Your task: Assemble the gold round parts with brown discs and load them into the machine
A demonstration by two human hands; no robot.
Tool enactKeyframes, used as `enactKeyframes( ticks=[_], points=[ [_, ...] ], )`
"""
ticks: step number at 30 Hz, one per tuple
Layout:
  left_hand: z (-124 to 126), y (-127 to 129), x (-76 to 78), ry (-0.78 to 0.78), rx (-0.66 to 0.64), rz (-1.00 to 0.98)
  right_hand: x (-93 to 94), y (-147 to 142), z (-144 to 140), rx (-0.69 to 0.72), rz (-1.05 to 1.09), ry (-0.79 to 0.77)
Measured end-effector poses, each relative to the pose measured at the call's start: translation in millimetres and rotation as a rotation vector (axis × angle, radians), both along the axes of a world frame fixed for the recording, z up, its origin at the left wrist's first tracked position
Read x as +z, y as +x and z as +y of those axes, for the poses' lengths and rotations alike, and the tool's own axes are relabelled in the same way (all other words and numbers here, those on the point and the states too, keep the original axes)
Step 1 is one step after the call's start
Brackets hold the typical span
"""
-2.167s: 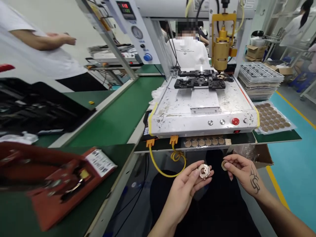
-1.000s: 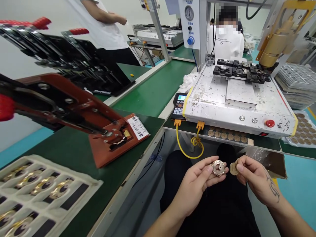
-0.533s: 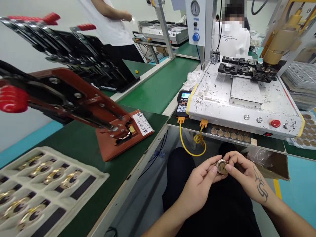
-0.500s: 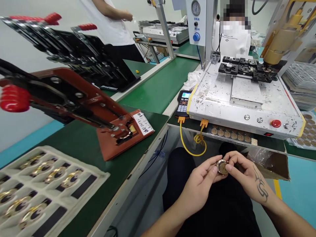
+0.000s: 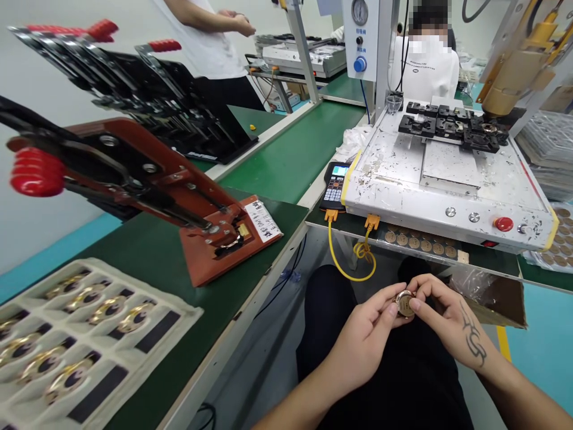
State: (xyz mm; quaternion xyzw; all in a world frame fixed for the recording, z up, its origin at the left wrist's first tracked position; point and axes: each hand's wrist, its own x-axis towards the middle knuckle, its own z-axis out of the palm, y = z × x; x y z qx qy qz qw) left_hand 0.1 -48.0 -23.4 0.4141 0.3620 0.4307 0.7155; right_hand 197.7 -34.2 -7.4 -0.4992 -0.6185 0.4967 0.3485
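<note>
A small gold-rimmed watch case (image 5: 405, 303) with a brownish round face of printed marks is held above my lap. My left hand (image 5: 364, 331) pinches its left side between thumb and fingers. From the other side my right hand (image 5: 441, 310), closed as well, presses its thumb to the face while the fingers curl round the far edge. My fingertips cover parts of the rim. To the left, a pale moulded tray (image 5: 181, 298) carries several shiny gold watch cases in its pockets.
A brown toggle press (image 5: 197, 257) with a red handle (image 5: 36, 172) stands on the green left bench. Ahead is a white dispensing machine (image 5: 403, 197), with a keypad controller (image 5: 335, 185) and yellow cable (image 5: 333, 251). An open cardboard box (image 5: 501, 298) sits below. Two people are farther back.
The view has shifted slightly, so the benches appear a little to the right. Both hands keep their grip on the watch case. The standing person's hands have come together.
</note>
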Motion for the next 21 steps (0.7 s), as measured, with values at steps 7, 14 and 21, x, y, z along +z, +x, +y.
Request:
enactKeyframes(
  ticks=[7, 14, 21],
  points=[
    [-4, 4, -4.5, 0.063, 0.021, 0.083, -7.7, -6, -6, -0.040, -0.044, 0.110],
    [-4, -1, -12.5, 0.279, 0.033, 0.347, -22.3, -2, -5, -0.035, -0.271, 0.348],
    [12, -21, 7.5, 0.220, 0.123, 0.273, -10.2, -10, 15, 0.017, -0.076, 0.275]
  ],
)
